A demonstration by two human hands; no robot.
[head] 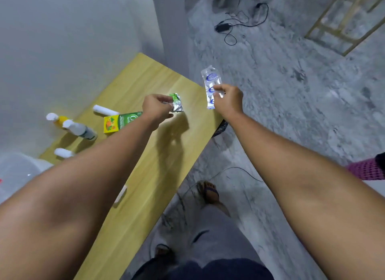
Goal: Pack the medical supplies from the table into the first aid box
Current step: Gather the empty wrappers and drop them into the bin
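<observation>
right hand (228, 100) pinches a clear blue-printed strip (210, 83); left hand (157, 106) pinches a silver-green foil packet (177, 103).

Head view, single camera: we look from our own head height, forward and steeply down along both bare forearms. The wooden table (145, 154) runs diagonally from lower centre to upper middle, close beneath us. Left of the table, a pale wall; right of the table, grey concrete floor (291, 92), our sandalled foot (209, 193) below. Wide-angle lens bends the edges. No second view shares this scene.
</observation>
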